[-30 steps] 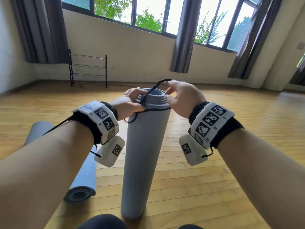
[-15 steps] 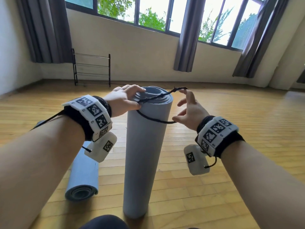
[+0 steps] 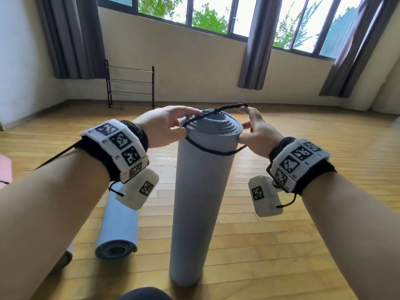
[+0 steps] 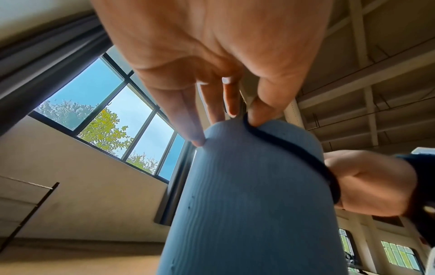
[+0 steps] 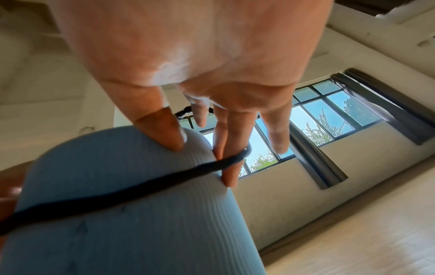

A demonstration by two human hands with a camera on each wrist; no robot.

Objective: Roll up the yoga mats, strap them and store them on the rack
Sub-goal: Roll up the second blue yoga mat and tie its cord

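Observation:
A rolled blue-grey yoga mat (image 3: pixel 201 191) stands upright on the floor between my arms. A black elastic strap (image 3: pixel 214 151) loops round its top end, one side low on the roll and the other across the rim. My left hand (image 3: pixel 186 124) lies over the left rim, and in the left wrist view its thumb holds the strap (image 4: pixel 294 148) against the mat (image 4: pixel 247 204). My right hand (image 3: pixel 246 118) is at the right rim. There the strap (image 5: pixel 164 180) is hooked round its fingers (image 5: pixel 229 167), with the thumb on the mat (image 5: pixel 129 223).
A second rolled blue mat (image 3: pixel 118 226) lies on the wooden floor to the left, with another roll's end (image 3: pixel 65 256) beside it. A pink mat (image 3: pixel 5 169) shows at the far left edge. A black metal rack (image 3: pixel 131 85) stands against the far wall under the windows.
The strap loop, bunched above the mat's top a second ago, is now stretched wide over the top end. My hands have spread apart to either side of the rim.

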